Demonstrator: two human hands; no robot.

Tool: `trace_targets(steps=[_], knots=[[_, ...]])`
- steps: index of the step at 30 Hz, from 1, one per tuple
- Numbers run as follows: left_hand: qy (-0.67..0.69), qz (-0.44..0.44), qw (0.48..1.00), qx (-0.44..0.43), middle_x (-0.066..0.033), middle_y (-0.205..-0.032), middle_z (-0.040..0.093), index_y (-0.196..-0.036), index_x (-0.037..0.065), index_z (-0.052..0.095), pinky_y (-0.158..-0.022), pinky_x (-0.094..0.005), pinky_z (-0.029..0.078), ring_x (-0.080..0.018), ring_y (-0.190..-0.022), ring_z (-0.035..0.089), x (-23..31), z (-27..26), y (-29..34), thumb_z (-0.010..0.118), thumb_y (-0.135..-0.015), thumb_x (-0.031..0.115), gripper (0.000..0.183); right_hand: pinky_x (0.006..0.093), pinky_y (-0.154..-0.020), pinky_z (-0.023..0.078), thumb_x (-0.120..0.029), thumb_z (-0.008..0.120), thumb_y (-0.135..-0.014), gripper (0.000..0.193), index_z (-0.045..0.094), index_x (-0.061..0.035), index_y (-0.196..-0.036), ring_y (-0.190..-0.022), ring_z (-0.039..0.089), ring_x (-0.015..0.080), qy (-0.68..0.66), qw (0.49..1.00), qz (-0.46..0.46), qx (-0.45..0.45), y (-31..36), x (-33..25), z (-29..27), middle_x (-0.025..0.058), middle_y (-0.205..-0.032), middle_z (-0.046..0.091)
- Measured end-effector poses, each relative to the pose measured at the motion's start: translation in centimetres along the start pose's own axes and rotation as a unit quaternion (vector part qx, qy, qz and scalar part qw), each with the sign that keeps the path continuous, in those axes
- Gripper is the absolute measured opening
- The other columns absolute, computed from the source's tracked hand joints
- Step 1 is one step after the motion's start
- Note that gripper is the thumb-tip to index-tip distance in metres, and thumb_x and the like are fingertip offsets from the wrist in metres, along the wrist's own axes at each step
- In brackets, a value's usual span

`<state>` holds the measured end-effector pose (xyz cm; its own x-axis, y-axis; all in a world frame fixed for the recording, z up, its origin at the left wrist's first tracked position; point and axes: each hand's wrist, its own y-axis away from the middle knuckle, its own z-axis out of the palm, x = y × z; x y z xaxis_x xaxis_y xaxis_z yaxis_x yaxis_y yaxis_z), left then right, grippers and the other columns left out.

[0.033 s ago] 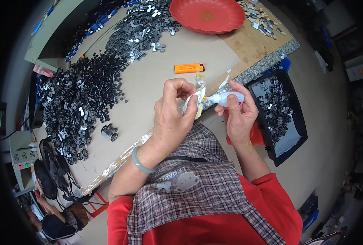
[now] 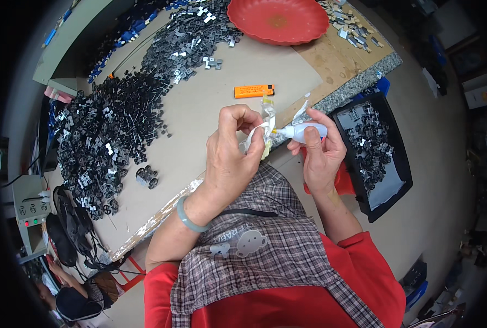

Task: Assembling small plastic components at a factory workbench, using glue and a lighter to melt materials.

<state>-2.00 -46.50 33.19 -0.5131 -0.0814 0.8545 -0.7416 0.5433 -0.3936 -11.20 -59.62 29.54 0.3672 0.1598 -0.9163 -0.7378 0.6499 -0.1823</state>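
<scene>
Aiming its nozzle (image 2: 282, 132) at a scrap (image 2: 269, 116), the bottle (image 2: 299, 133) is clamped in the fingers of the right hand (image 2: 321, 159); those of the left hand (image 2: 230, 152) pinch the scrap. Probable step: nozzle-wiping, next calling for steady aim. Lighter (image 2: 254, 91) beyond.

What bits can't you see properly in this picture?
- Head view: crumpled white material, partly hidden by the left hand.
- Head view: white bottle, partly covered by the right hand.
- Head view: red dish, cut off by the top edge.
- Head view: dark parts at right, too small to tell apart.
</scene>
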Motion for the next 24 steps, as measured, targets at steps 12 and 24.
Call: trace_targets(steps=[12,24], knots=[[-0.057,0.049,0.997,0.025,-0.0109,-0.089,0.061,-0.104,0.001,0.038,-0.076,-0.0270,0.050,-0.0146,-0.081,0.061,0.2,-0.8,0.0,0.060,-0.078,-0.011,0.036,0.0229,-0.057,0.050,-0.011,0.059,-0.091,0.034,0.050,0.0062,-0.119,-0.064,0.061,0.0124,-0.007,1.000,0.006,0.000,0.2,-0.2,0.9,0.0124,-0.081,0.063],[0.031,-0.028,0.998,0.035,-0.0084,-0.096,0.056,-0.108,0.002,0.042,-0.081,-0.0254,0.048,-0.0130,-0.089,0.058,-0.4,-2.8,-0.4,0.058,-0.082,-0.010,0.033,0.0231,-0.054,0.050,-0.015,0.055,-0.094,0.032,0.050,0.0046,-0.118,-0.062,0.060,0.0128,-0.023,1.000,0.008,0.015,-0.5,0.2,0.1,0.0099,-0.079,0.061]])
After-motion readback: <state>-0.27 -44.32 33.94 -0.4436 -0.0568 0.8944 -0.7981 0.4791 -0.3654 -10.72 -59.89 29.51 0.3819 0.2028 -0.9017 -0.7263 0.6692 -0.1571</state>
